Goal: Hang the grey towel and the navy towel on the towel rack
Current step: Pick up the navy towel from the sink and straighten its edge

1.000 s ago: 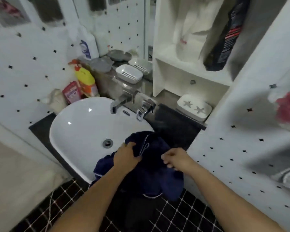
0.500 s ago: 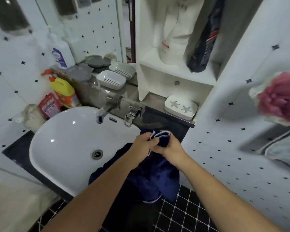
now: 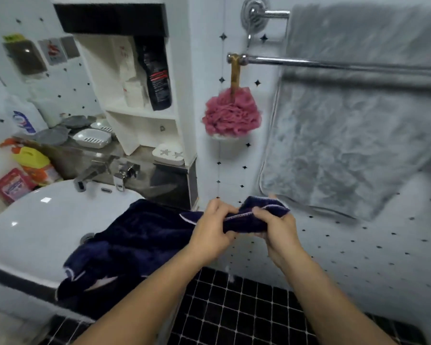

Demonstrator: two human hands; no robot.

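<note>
The view has swung up from the sink (image 3: 35, 220): both hands, left hand (image 3: 213, 229) and right hand (image 3: 275, 226), now pinch the navy towel (image 3: 139, 240) edge, lifted toward the towel rack (image 3: 334, 64) at two o'clock, where the grey towel (image 3: 346, 135) already hangs.

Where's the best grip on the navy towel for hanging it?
Along the white-stitched top hem of the navy towel, hands apart, pinching from above. Both the left hand and right hand already bunch that edge; the rest trails over the sink, so spreading the hem suits the rack bar.
</note>
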